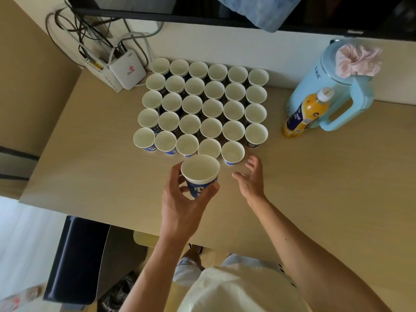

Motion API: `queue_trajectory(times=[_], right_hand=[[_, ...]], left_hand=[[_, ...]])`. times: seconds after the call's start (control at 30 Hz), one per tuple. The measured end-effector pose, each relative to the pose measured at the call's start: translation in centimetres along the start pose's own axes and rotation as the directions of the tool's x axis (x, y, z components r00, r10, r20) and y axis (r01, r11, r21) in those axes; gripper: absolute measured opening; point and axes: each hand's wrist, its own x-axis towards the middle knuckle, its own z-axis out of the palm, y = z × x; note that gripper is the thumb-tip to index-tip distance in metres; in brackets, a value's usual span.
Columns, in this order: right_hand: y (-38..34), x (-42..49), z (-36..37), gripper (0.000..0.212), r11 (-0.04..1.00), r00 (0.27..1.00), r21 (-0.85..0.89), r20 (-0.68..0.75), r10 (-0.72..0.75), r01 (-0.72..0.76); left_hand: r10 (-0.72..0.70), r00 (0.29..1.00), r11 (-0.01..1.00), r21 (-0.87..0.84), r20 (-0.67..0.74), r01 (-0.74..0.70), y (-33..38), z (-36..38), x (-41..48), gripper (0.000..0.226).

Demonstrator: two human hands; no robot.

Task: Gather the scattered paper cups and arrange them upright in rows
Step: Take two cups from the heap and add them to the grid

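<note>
1: Thirty paper cups [212, 108], confirm count and location.
2: Confirmed. Twenty-nine stand upright on the worktop [326, 176]: four rows of six, one near row of five. The held cup [200, 172] is gripped in the left hand [180, 206], at 6 o'clock of the block.
1: Right hand? Surroundings?
2: Right hand [249, 179] spread, holding nothing, at 5 o'clock. One kettle [351, 93] and one bottle [307, 111] at 3 o'clock; one router [127, 73] at 10 o'clock.

**Cups almost all in rows**

White paper cups [212, 107] with blue printed sides stand upright and empty in a tight block on the desk [90, 154]. There are four rows of six, then a front row of five with its right end open. One more cup [200, 174], upright, sits gripped in the left hand [180, 206] just before that row.
</note>
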Motion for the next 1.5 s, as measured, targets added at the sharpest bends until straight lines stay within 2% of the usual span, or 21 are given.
queue_trajectory(times=[0.07,0.13,0.23,0.3,0.37,0.43,0.6,0.67,0.77,0.9,1.0,1.13,1.37,1.5], right_hand=[[-0.6,-1.8,-0.7,0.074,1.000,0.999,0.008,-0.046,-0.027,0.027],[-2.1,-3.2,-2.3,0.066,0.996,0.998,0.056,-0.019,-0.062,0.063],[-5.8,-4.6,-4.6,0.058,0.983,0.960,0.152,0.246,-0.136,0.100],[-8.1,-5.6,-6.0,0.062,0.975,0.868,0.186,0.457,-0.195,0.121],[-9.8,-6.3,-6.9,0.065,0.978,0.786,0.168,0.585,-0.197,0.120],[-11.0,-6.6,-7.4,0.068,0.983,0.752,0.149,0.635,-0.177,0.105],[-11.7,-6.7,-8.4,0.068,0.983,0.736,0.161,0.654,-0.172,0.087],[-11.2,-6.8,-8.7,0.067,0.983,0.736,0.166,0.655,-0.167,0.076],[-10.2,-6.7,-9.1,0.067,0.980,0.769,0.190,0.617,-0.165,0.058],[-8.1,-5.2,-9.3,0.067,0.966,0.916,0.235,0.356,-0.186,0.104],[-6.4,-3.4,-8.9,0.066,0.976,0.972,0.180,0.177,-0.157,0.125],[-3.9,-0.7,-7.7,0.069,0.989,0.990,0.102,0.074,-0.119,0.111],[-1.0,2.0,-5.9,0.071,0.991,0.992,-0.056,0.051,-0.116,0.119],[-0.6,2.5,-5.2,0.071,0.991,0.992,-0.054,0.054,-0.116,0.119]], left_hand=[[-0.025,1.000,1.000,0.018,0.004,0.025,0.0,0.2,0.1,0.073],[-0.022,1.000,0.999,0.032,0.020,0.022,0.2,0.8,0.3,0.071],[-0.010,0.998,0.998,0.058,0.061,0.007,0.3,1.3,0.8,0.070],[0.001,0.994,0.997,0.080,0.108,-0.010,0.7,1.8,1.1,0.071],[0.011,0.985,0.995,0.094,0.170,-0.027,1.3,2.5,1.2,0.071],[0.022,0.977,0.994,0.104,0.212,-0.045,1.8,3.1,1.2,0.068],[0.004,0.948,0.992,0.115,0.320,-0.043,1.5,3.8,1.2,0.071],[-0.009,0.935,0.992,0.124,0.356,-0.037,1.4,3.9,1.0,0.072],[-0.042,0.930,0.990,0.139,0.365,-0.010,0.9,4.0,0.7,0.058],[-0.080,0.953,0.988,0.149,0.293,0.037,0.3,3.6,0.2,0.048],[-0.098,0.955,0.988,0.144,0.278,0.060,-0.1,3.3,-0.2,0.037],[-0.111,0.956,0.989,0.128,0.271,0.079,-0.5,2.8,-0.8,0.033],[-0.096,0.964,0.990,0.124,0.247,0.066,-1.0,2.0,-1.3,0.047],[-0.093,0.968,0.990,0.125,0.233,0.065,-1.1,1.5,-1.3,0.039]])
